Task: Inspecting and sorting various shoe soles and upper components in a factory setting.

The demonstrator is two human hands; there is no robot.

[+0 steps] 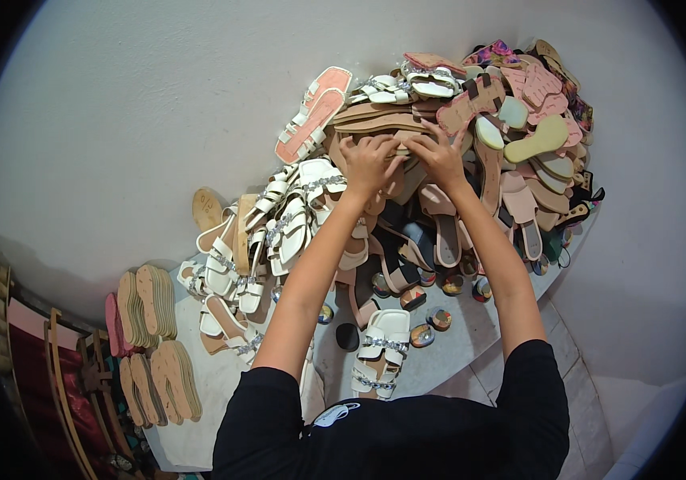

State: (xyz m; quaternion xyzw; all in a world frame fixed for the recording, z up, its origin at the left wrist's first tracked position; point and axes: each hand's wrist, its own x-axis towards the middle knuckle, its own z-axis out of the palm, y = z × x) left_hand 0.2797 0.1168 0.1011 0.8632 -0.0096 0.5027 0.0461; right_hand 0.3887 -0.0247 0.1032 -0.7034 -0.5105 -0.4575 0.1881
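Observation:
Both my arms reach forward into a large heap of sandals and sole parts. My left hand (371, 166) is closed with bent fingers at the end of a tan sole (405, 141). From the other side my right hand (439, 160) grips the same sole, its thumb and forefinger close to the left fingertips. Part of the sole is hidden by my fingers. Just beyond lie more stacked tan soles (375, 120). White strappy sandals (287, 228) with jewelled bands are heaped left of my left arm, and pink slide sandals (437, 212) lie near my right wrist.
The heap rests on a pale tabletop (187, 440) against a white wall (159, 104). Stacks of tan insoles (175, 384) stand at the left end. A white sandal pair (381, 352) lies near my body, beside round patterned heels (421, 334). A yellow-green sole (537, 139) tops the right side.

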